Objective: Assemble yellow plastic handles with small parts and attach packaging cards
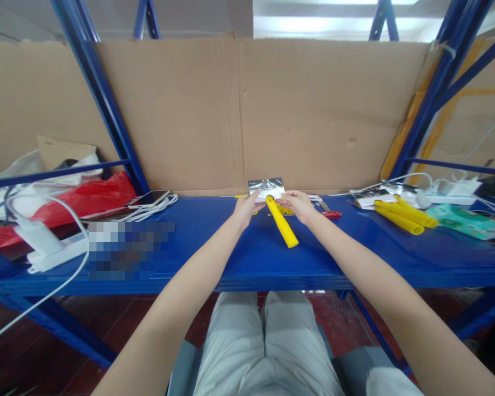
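Observation:
In the middle of the blue table, my left hand grips the left edge of a small black-and-white packaging card with a shiny clear part. My right hand has its fingers closed at the card's right edge. A yellow tube hangs from the card between both hands, its open end pointing toward me and slightly right. Just behind it, other yellow pieces show in part, and my fingers hide some of them. Beside my right hand lies a slim red tool of unclear kind.
Several yellow tubes with a packaging card lie at the right, beside a green packet and white cables. A power strip, red bag and phone are at the left. Cardboard walls off the back.

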The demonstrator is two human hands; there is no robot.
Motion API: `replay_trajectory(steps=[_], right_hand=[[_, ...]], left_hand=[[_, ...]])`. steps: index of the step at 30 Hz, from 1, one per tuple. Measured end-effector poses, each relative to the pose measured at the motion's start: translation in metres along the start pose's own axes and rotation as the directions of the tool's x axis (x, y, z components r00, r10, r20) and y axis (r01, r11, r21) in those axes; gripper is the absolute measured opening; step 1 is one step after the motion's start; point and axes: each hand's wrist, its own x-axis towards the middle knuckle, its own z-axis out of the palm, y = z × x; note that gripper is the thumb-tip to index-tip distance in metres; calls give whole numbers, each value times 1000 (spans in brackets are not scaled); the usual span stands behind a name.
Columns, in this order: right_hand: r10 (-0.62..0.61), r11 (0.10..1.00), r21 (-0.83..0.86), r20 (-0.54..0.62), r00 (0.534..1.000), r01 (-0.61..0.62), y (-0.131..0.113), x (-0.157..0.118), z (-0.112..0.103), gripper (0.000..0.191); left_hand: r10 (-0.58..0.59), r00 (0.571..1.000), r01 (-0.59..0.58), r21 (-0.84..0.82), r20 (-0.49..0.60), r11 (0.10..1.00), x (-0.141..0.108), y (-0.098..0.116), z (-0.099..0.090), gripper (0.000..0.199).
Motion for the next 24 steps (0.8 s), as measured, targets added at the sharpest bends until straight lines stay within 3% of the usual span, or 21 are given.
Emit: replay_trajectory(steps=[17,21,24], right_hand=[[-13,999,-37,-36,999,12,7,5,0,21],[-26,993,-115,-31,999,22,11,7,-1,19],[-116,942,-321,-43,992,96,12,9,-3,15]], left_hand=[[79,995,-74,83,-60,994,4,-8,0,12],[111,990,-100,125,-84,987,6,-10,-2,33],[125,988,-108,163,-92,981,5,-11,-3,42]])
